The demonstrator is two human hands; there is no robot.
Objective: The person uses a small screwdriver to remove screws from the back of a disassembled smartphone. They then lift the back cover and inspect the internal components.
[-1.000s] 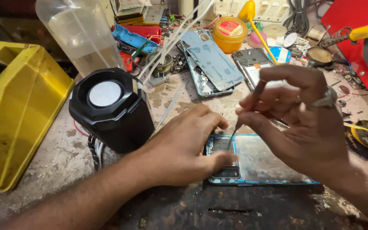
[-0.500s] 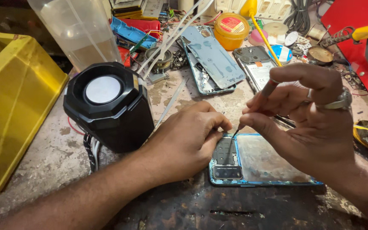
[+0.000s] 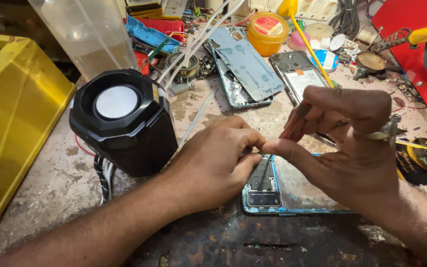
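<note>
- While pressing the opened phone (image 3: pixel 292 190) against the desk's near edge, the left hand (image 3: pixel 213 165) is lying curled, gripping nothing.
- Arched above, the right hand (image 3: pixel 347 148) is pinching a thin tool (image 3: pixel 288 129) tightly.

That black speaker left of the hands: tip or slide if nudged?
The black speaker looks squat and blocky with a broad base, so it probably slides rather than tips. The braided cable beneath it may drag and resist. It sits close to the left hand, so a knock seems possible.

bright, even light; sharp focus
</note>
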